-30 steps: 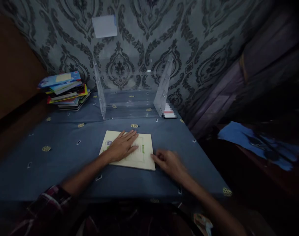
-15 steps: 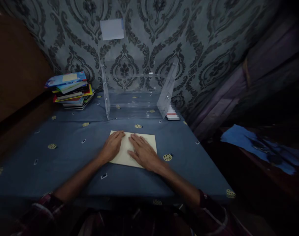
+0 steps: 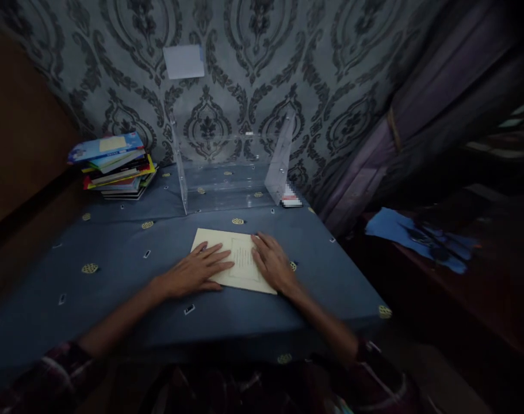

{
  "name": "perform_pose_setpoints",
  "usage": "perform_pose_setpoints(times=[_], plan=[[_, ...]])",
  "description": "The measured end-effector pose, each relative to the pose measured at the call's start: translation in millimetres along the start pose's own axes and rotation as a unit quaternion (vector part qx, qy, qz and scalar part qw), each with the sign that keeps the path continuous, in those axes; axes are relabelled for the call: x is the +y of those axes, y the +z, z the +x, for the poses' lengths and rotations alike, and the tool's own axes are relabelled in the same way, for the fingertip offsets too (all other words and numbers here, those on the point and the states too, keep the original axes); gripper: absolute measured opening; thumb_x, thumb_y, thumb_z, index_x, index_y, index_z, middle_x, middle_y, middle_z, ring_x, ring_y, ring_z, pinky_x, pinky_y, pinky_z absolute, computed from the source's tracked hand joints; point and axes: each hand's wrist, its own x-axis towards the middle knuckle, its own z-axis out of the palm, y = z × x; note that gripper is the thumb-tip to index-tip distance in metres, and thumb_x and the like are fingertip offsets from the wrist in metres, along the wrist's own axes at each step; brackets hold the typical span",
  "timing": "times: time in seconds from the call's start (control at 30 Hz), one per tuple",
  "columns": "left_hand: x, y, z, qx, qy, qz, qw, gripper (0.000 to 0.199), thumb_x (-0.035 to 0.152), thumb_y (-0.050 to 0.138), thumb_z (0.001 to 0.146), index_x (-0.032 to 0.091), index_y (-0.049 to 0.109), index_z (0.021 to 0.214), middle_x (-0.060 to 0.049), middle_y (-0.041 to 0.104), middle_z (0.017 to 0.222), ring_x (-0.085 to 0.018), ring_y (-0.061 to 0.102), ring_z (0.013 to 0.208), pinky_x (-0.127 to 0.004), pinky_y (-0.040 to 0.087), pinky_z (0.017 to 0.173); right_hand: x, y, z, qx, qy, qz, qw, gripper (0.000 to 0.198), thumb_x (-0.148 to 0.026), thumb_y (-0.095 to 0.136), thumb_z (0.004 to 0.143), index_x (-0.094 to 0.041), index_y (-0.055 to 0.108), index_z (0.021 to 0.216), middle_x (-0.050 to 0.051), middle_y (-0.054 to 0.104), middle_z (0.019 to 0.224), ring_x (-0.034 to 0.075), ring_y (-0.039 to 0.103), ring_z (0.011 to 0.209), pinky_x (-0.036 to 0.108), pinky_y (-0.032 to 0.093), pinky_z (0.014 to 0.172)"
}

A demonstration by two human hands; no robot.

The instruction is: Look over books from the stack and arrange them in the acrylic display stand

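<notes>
You sit at a desk [image 3: 127,299] spread with blue patterned cloth, and a pale cream book [image 3: 243,256] lies flat near its front edge, under both your hands. Your left hand [image 3: 197,270] lies palm down over the book's left part, its grip wide, fingers spread and pinching nothing. Your right hand [image 3: 274,264] rests along the right edge, fingers extended and its grip loose; its underside is hidden, so you cannot tell whether the thumb hooks the edge. The 2 hands at opposite sides probably steady the book and press it level. Behind it, a clear rack [image 3: 280,167] stands near the wall, likely set back to leave you working room. Counted: 1 book under your hands, 1 rack with 2 side panels, 1 stack of books [image 3: 117,167] at far left, too overlapped to number, 1 pixelated object [image 3: 291,198] beside the rack, and 1 white sheet [image 3: 184,62] on the wall.
</notes>
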Motion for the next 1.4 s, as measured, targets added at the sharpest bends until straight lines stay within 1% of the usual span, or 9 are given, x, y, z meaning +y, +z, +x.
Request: perform_pose_setpoints(times=[0.17,0.27,0.37,0.47,0.53,0.67,0.83,1.13,1.4], plan=[[-26.5,-16.6,2.6,-0.011,-0.032,-0.045,0.998,0.048,0.038,0.058,0.099,0.041,0.048,0.146,-0.003,0.038,0.158,-0.024,0.028,0.150,-0.052,0.018,0.124,-26.6,-15.8,-54.0,0.046,0.059,-0.073,0.995,0.045,-0.036,0.041,0.100,-0.011,0.061,0.132,0.020,0.063,0.118,0.035,0.055,0.104,0.050,0.049,0.087],[-36.1,-14.0,0.8,0.015,-0.078,-0.089,0.993,0.043,0.025,0.054,0.099,0.035,0.055,0.141,-0.004,0.038,0.158,-0.023,0.030,0.150,-0.049,0.027,0.122,-46.2,-23.6,-85.3,0.067,0.037,-0.069,0.995,0.042,-0.035,0.043,0.100,-0.012,0.063,0.128,0.019,0.063,0.107,0.033,0.054,0.098,0.047,0.048,0.084],[-37.1,-4.5,6.5,0.056,-0.130,-0.118,0.983,0.040,0.018,0.045,0.097,0.026,0.064,0.132,-0.007,0.044,0.155,-0.024,0.034,0.148,-0.047,0.031,0.121,-53.9,-31.6,-92.7,0.058,0.012,-0.052,0.997,0.036,-0.032,0.046,0.098,-0.016,0.065,0.124,0.015,0.062,0.097,0.029,0.054,0.090,0.043,0.047,0.078],[-29.6,7.4,22.4,0.096,-0.188,-0.105,0.972,0.038,0.020,0.041,0.097,0.021,0.066,0.126,-0.009,0.052,0.148,-0.025,0.042,0.143,-0.050,0.032,0.120,-49.5,-39.5,-72.4,0.040,0.011,-0.052,0.998,0.026,-0.029,0.049,0.096,-0.019,0.072,0.105,0.014,0.064,0.098,0.029,0.056,0.091,0.044,0.047,0.077],[-22.2,17.2,34.8,0.127,-0.222,-0.072,0.964,0.038,0.024,0.042,0.097,0.017,0.063,0.128,-0.012,0.054,0.146,-0.027,0.043,0.142,-0.051,0.034,0.119,-46.7,-39.2,-47.6,0.017,-0.010,-0.043,0.999,0.025,-0.024,0.048,0.095,-0.018,0.072,0.101,0.016,0.065,0.114,0.032,0.057,0.104,0.047,0.049,0.086],[-10.9,37.7,49.7,0.188,-0.245,-0.004,0.951,0.040,0.026,0.041,0.097,0.014,0.057,0.132,-0.016,0.052,0.147,-0.030,0.040,0.144,-0.053,0.035,0.118,-53.2,-15.6,9.9,-0.051,-0.115,0.004,0.992,0.044,-0.014,0.046,0.091,-0.011,0.059,0.133,0.018,0.053,0.145,0.030,0.044,0.138,0.047,0.040,0.113],[-8.1,46.2,50.4,0.190,-0.251,0.026,0.949,0.046,0.022,0.039,0.097,0.010,0.049,0.140,-0.019,0.053,0.145,-0.029,0.044,0.142,-0.053,0.037,0.117,-53.3,18.1,56.6,-0.093,-0.109,0.019,0.989,0.048,-0.017,0.040,0.096,-0.004,0.052,0.140,0.022,0.051,0.147,0.028,0.042,0.143,0.047,0.033,0.120],[1.4,35.8,52.1,0.160,-0.258,0.067,0.950,0.042,0.019,0.040,0.098,0.007,0.055,0.135,-0.018,0.052,0.146,-0.027,0.042,0.143,-0.047,0.040,0.117,7.8,20.4,56.1,-0.021,-0.046,0.035,0.998,0.045,-0.019,0.038,0.098,-0.010,0.059,0.137,0.016,0.058,0.142,0.027,0.050,0.137,0.048,0.034,0.118],[-1.9,23.5,46.0,0.091,-0.254,0.083,0.959,0.044,0.022,0.033,0.102,0.015,0.051,0.142,-0.014,0.047,0.151,-0.026,0.042,0.143,-0.057,0.035,0.116,-7.0,0.2,58.1,-0.026,-0.009,0.044,0.999,0.035,-0.017,0.051,0.091,-0.011,0.068,0.121,0.015,0.067,0.127,0.025,0.058,0.122,0.037,0.044,0.107]])
